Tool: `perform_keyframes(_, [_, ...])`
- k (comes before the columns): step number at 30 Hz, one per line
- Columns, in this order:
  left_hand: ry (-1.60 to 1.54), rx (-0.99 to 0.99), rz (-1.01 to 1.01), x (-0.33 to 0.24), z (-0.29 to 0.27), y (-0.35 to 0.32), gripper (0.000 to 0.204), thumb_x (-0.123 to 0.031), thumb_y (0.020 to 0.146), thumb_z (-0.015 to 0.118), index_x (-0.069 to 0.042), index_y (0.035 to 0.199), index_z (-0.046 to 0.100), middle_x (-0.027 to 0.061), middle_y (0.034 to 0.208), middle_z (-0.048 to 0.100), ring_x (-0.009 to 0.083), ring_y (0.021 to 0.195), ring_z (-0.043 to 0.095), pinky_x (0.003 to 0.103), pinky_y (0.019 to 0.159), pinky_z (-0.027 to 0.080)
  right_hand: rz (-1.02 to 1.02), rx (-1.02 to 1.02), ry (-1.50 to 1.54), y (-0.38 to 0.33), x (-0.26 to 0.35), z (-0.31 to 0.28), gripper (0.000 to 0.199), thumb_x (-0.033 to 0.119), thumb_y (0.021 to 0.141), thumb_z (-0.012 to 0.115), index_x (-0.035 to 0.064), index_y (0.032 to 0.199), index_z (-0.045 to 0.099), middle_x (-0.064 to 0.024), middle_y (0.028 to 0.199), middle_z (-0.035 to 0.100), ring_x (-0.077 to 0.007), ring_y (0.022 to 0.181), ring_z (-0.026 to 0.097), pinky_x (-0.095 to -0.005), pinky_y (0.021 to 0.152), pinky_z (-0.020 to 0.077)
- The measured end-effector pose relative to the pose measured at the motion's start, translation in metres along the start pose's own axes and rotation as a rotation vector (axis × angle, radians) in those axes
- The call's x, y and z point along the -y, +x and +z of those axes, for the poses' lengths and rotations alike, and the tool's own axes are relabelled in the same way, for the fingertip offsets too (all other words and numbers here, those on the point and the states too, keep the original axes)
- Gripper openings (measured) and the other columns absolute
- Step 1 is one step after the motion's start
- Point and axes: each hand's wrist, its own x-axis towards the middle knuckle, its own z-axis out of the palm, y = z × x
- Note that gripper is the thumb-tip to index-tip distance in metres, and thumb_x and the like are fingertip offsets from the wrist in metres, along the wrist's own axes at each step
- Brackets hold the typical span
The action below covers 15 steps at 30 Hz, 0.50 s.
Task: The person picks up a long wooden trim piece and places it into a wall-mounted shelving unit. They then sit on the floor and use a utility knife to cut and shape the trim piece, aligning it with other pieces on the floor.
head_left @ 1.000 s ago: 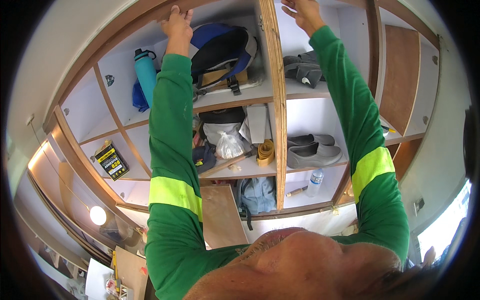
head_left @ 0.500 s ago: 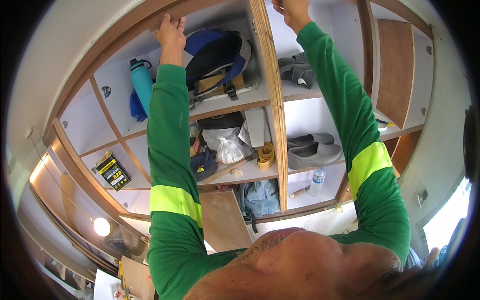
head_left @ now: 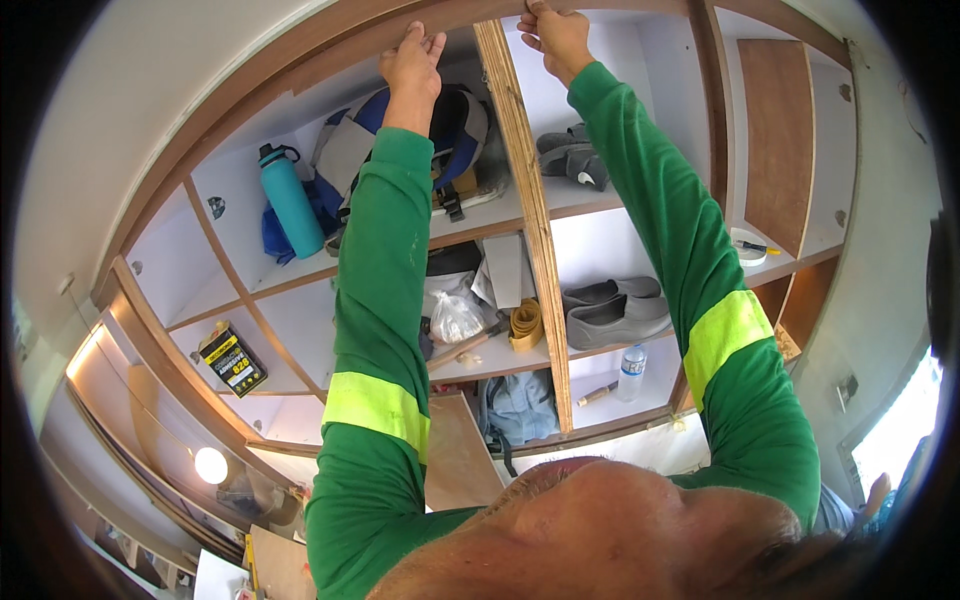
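Both arms reach up to a brown wooden strip (head_left: 345, 64) along the top edge of an open shelf cabinet. My left hand (head_left: 412, 72) is closed at the strip's lower edge, its fingertips pressed on it left of the plywood upright (head_left: 515, 130). Just right of that upright, my right hand (head_left: 557, 42) pinches the strip between thumb and fingers, the other fingers curled. Behind my left wrist, a blue and black backpack (head_left: 465, 125) lies in the upper compartment, partly hidden. A teal bottle (head_left: 290, 203) leans beside it.
Dark shoes (head_left: 575, 160) and grey clogs (head_left: 620, 322) sit on the right shelves, above a water bottle (head_left: 632, 372). A yellow roll (head_left: 526, 325) and plastic bag (head_left: 456, 317) fill the middle. An adhesive can (head_left: 233, 360) stands left; a round lamp (head_left: 211, 465) glows lower left.
My left hand has slid right along the strip, closer to the upright. My right hand has come left and lower, its fingers now in full view. The whole view has shifted slightly.
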Motion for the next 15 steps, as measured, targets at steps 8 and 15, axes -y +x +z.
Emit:
perform_keyframes(8, [0.039, -0.018, 0.01, 0.001, 0.003, 0.001, 0.038, 0.002, 0.096, 0.066, 0.002, 0.128, 0.047, 0.0148, 0.113, 0.061, 0.0303, 0.096, 0.066, 0.045, 0.089, 0.062, 0.133, 0.063, -0.108, 0.008, 0.005, -0.017, 0.023, 0.031, 0.094, 0.075, 0.0103, 0.091, 0.064, -0.0029, 0.079, 0.064, -0.0156, 0.071, 0.063, -0.0354, 0.062, 0.0539])
perform_keyframes(15, [0.037, 0.099, 0.057, 0.013, -0.016, 0.027, 0.041, -0.001, 0.096, 0.067, 0.002, 0.131, 0.044, 0.0134, 0.118, 0.06, 0.0314, 0.105, 0.064, 0.046, 0.092, 0.062, 0.115, 0.075, -0.132, 0.019, -0.001, -0.019, 0.026, 0.027, 0.093, 0.076, 0.0054, 0.106, 0.068, -0.0061, 0.094, 0.069, -0.0205, 0.084, 0.069, -0.0364, 0.074, 0.0582])
